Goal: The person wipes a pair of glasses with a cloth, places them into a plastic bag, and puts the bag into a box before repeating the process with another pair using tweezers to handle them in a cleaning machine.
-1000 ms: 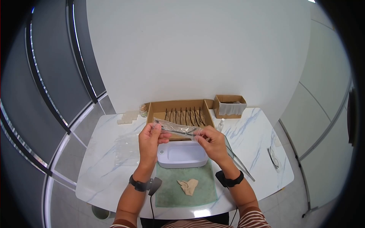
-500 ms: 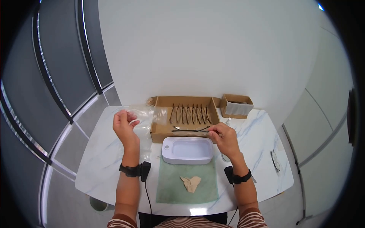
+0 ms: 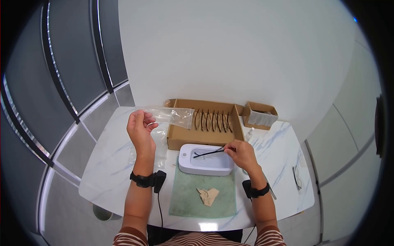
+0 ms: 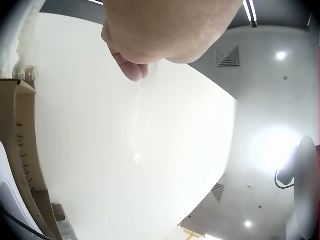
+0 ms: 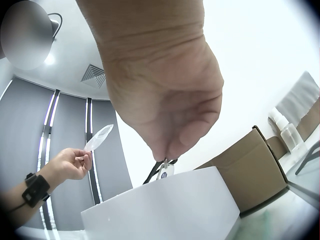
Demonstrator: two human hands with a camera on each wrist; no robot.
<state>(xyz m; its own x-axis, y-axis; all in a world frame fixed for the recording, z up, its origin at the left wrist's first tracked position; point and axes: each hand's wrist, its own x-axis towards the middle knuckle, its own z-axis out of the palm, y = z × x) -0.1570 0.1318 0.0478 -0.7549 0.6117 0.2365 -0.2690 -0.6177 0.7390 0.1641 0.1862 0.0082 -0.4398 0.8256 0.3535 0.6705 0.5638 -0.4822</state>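
Holding the glasses (image 3: 208, 154) in a narrow pinch over the tub (image 3: 201, 170), the right hand (image 3: 242, 153) seems to be at the placing step, which would call for setting them down gently before loosening, while the left hand (image 3: 140, 126) grips the bag (image 3: 174, 116).

On my white marble-patterned table with blue-grey veins (image 3: 102, 164), a crumpled beige cloth (image 3: 208, 197) lies on a flat green rectangular mat (image 3: 184, 203). At the back right, a pale grey sheet (image 3: 264, 119) hangs over a small open brown cardboard box (image 3: 248, 116), near a clear white-topped bottle (image 5: 292, 134). Dark-framed glasses (image 3: 297, 178) rest towards my right edge; a round greenish bin (image 3: 102, 212) stands on the floor.
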